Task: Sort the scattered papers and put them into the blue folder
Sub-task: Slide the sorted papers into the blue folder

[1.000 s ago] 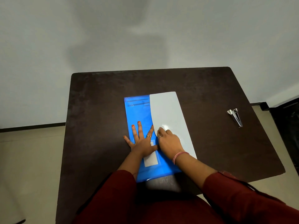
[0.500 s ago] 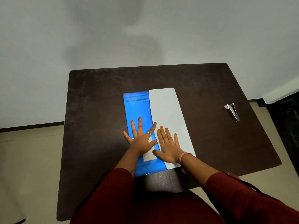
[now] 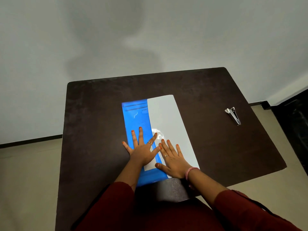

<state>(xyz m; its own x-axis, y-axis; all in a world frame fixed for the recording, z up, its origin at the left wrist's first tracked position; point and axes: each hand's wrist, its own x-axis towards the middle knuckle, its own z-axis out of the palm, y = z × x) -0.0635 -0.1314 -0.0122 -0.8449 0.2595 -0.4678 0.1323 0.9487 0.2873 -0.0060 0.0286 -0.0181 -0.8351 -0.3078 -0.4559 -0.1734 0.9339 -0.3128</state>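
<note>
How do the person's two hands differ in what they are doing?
The left hand lies flat on the blue folder; the right hand lies flat on the white paper. The right wrist wears a pink band; the left shows none. Both have straight, spread fingers and a ring.

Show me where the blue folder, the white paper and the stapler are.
blue folder point(image 3: 135, 117): head view, bare upper cover.
white paper point(image 3: 170, 120): head view, middle of the sheet.
stapler point(image 3: 233, 115): head view, metal body.

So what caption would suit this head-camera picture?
Both hands, left and right, press flat on a blue folder and white sheet.
</note>
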